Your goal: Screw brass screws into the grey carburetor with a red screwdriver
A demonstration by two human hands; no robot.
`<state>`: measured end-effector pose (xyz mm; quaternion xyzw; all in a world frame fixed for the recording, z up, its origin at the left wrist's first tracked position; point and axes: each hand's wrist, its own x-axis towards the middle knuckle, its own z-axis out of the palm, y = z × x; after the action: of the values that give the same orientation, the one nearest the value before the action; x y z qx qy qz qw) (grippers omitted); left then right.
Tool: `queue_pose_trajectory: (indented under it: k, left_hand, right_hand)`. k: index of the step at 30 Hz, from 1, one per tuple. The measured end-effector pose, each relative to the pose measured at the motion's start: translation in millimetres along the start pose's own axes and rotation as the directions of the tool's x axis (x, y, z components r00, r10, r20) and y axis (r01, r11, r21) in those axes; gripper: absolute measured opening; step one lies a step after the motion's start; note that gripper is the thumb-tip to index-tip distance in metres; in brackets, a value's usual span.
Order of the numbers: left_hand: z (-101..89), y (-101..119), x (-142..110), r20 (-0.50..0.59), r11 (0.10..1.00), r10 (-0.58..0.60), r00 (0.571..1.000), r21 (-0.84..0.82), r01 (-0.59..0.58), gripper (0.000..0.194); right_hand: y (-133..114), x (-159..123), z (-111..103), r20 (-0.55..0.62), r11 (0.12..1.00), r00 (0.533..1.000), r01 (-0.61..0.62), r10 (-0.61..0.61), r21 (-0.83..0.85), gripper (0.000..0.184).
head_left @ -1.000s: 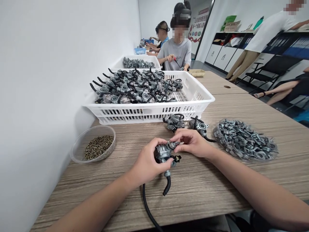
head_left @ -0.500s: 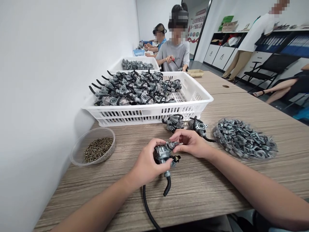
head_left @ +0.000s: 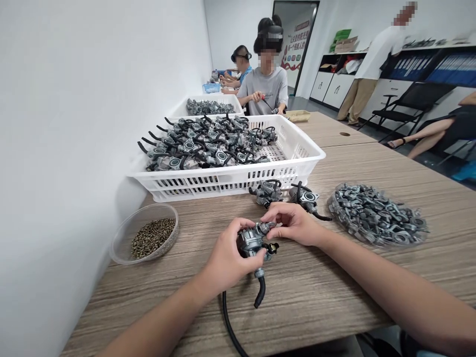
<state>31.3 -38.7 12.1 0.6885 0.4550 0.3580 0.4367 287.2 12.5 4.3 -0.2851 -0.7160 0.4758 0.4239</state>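
Note:
My left hand [head_left: 228, 255] is wrapped around a grey metal carburetor [head_left: 252, 240], thumb on its near side and fingers behind. A short black hose [head_left: 261, 291] hangs from the carburetor's lower end toward me. With thumb and fingertips, my right hand [head_left: 292, 224] pinches a small grey metal part [head_left: 268, 227] at the carburetor's upper right end; the fingers partly cover it. Just beyond my hands, two more carburetors lie on the table: one on the left [head_left: 267, 192] and one on the right [head_left: 308, 197], both with black hoses.
A white slotted crate [head_left: 223, 183] full of carburetors stands behind. At left is a clear bowl [head_left: 118, 243] of brass-coloured screws [head_left: 152, 238]; at right, a clear tray [head_left: 336, 218] of grey metal levers [head_left: 379, 213]. A black cable [head_left: 228, 322] runs off the near edge. Co-workers sit beyond.
The view has shifted slightly, so the crate and bowl appear a little lower. Both hands keep nearly the same grip on the carburetor and the small part.

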Motion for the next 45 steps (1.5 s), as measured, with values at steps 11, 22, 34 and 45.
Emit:
queue_pose_trajectory:
  k: [11,22,34,45]
  left_hand:
    - [0.1,2.5,-0.3,-0.007,1.0,0.007,1.0,-0.003,-0.007,0.051]
    - [-0.3,0.5,0.0,0.0,1.0,0.024,1.0,0.007,-0.024,0.051]
    - [0.0,-0.2,1.0,0.008,1.0,0.017,1.0,0.006,-0.017,0.051]
    - [3.8,0.2,-2.2,-0.023,0.996,0.078,0.997,0.051,-0.077,0.047]
  right_hand:
    - [-2.6,-0.2,-1.0,0.029,0.998,0.999,0.037,-0.035,-0.057,0.032]
    - [-9.1,1.0,-0.9,0.049,0.996,0.998,0.053,-0.049,-0.076,0.03]
    - [-10.4,1.0,-1.9,0.047,0.993,0.998,0.054,-0.05,-0.105,0.031]
    - [-17.0,2.1,-10.4,0.16,0.957,0.979,0.165,-0.129,-0.238,0.031]
